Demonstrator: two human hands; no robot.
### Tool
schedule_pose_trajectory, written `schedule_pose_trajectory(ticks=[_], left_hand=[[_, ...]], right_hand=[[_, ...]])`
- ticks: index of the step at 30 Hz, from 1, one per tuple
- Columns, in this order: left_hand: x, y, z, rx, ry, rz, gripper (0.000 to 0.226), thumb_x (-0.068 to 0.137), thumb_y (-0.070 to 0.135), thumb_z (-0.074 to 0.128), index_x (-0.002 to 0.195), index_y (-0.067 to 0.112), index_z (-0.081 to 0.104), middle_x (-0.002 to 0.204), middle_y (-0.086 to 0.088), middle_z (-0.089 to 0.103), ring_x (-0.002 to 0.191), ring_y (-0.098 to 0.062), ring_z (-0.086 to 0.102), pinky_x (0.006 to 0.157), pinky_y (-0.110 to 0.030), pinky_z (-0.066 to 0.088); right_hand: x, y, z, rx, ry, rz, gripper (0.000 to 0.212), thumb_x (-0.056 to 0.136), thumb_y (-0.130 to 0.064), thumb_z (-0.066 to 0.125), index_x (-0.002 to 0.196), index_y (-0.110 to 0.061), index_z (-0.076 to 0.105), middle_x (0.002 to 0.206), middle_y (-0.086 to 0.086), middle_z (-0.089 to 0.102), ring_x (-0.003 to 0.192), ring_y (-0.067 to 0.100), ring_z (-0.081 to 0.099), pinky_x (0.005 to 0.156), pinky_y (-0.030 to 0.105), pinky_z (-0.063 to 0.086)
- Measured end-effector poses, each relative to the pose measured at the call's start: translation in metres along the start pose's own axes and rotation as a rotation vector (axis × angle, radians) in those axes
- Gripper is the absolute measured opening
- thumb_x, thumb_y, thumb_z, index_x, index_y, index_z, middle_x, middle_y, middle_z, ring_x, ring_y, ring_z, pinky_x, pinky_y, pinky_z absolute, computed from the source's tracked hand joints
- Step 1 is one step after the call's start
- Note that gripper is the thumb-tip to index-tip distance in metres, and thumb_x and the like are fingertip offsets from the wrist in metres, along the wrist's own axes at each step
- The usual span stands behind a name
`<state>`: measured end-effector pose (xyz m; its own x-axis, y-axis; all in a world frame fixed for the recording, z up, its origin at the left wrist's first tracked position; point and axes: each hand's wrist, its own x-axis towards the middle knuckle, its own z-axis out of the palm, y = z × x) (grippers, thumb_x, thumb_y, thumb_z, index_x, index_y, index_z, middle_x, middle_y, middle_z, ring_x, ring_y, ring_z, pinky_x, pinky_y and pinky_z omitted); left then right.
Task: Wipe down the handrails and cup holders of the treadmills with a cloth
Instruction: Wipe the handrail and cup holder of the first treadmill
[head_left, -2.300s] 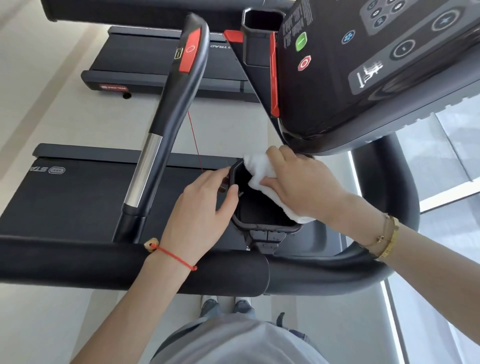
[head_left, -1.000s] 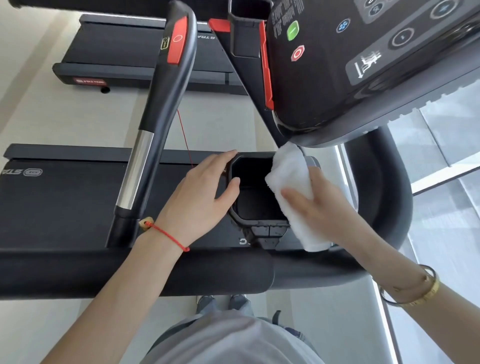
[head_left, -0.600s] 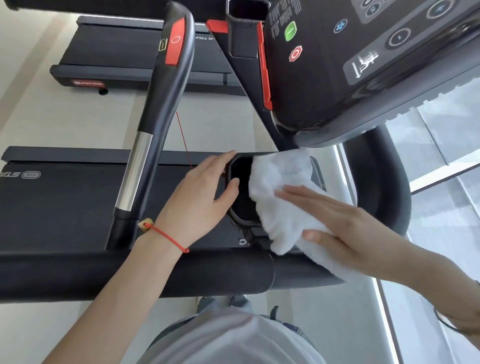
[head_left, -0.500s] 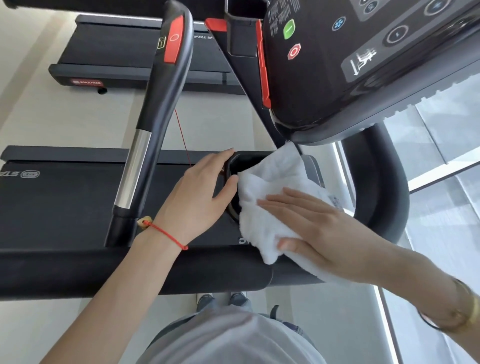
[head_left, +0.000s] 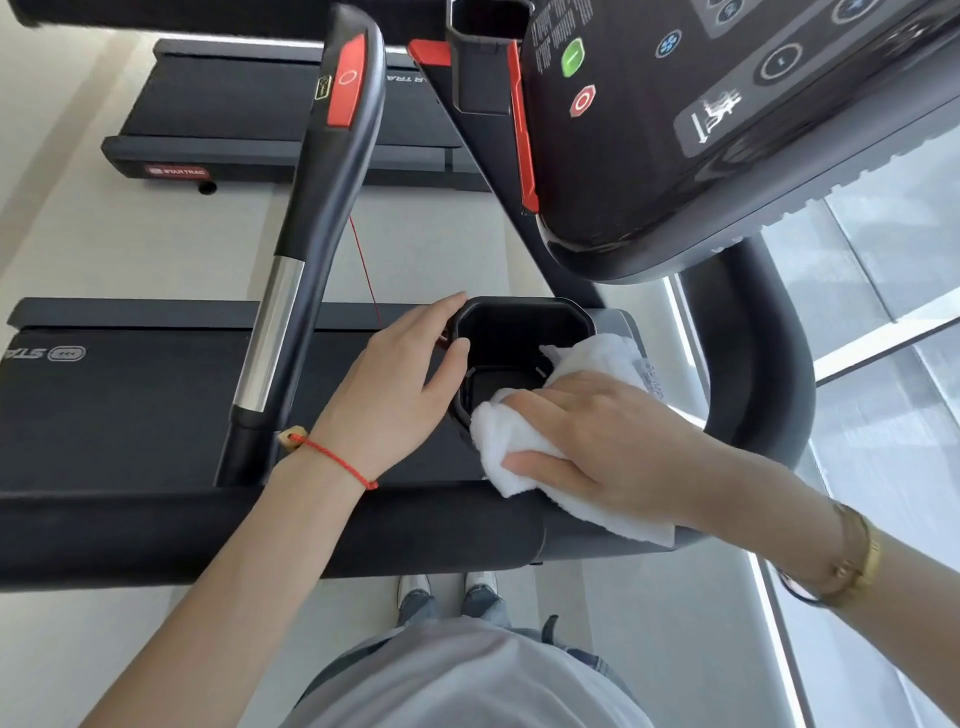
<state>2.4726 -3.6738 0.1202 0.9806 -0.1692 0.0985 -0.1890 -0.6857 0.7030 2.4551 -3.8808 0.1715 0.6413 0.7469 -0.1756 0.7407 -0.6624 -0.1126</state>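
Right hand lies spread over the white cloth, fingers fairly straight and pressing it down against the near right rim of the black cup holder, with the thumb side curled a little round the cloth's near edge. Half a second ago the cloth covered nearly the whole mouth of the holder; now it has slid back toward the person and to the right, so the far wall and the dark floor of the holder show again beyond the fingertips. That suggests one pass across the opening is done and the hand is working round the rim, perhaps on its way to the padded front handrail just below the wrist. Left hand has hardly shifted: it rests open against the holder's left wall, fingers straight along the outside and thumb at the lip, steadying it. Beyond that hand rises the upright handrail with its chrome section, not yet touched by the cloth in this view. Above the right hand hangs the console. A red cord bracelet circles the left wrist, and gold bangles the right.
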Motion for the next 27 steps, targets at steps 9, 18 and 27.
schedule_pose_trajectory(ticks=[9,18,27], left_hand=[[-0.001,-0.004,-0.001,-0.006,-0.005,0.002,0.052,0.096,0.04,0.04,0.146,0.024,0.043,0.13,0.011,0.056,0.115,-0.008,0.055,0.101,-0.023,0.043],[-0.003,0.0,-0.002,0.005,-0.023,-0.017,0.049,0.101,0.036,0.041,0.149,0.027,0.038,0.134,0.007,0.055,0.119,-0.011,0.054,0.104,-0.03,0.045],[-0.003,0.004,-0.003,0.018,-0.033,-0.031,0.05,0.101,0.034,0.04,0.15,0.026,0.036,0.138,0.004,0.054,0.121,-0.014,0.054,0.107,-0.036,0.045]], right_hand=[[-0.017,0.01,0.013,0.109,0.192,0.015,0.052,0.097,-0.052,0.034,0.102,-0.009,0.063,0.085,-0.001,0.063,0.082,0.023,0.059,0.083,0.029,0.042],[-0.035,0.004,0.026,-0.14,0.691,0.101,0.011,0.092,-0.006,0.062,0.088,0.003,0.068,0.076,0.01,0.061,0.071,0.031,0.059,0.08,0.039,0.051],[-0.03,-0.01,0.025,-0.077,0.666,0.524,0.039,0.092,-0.037,0.062,0.104,-0.001,0.065,0.078,0.006,0.066,0.062,0.026,0.061,0.062,0.024,0.037]])
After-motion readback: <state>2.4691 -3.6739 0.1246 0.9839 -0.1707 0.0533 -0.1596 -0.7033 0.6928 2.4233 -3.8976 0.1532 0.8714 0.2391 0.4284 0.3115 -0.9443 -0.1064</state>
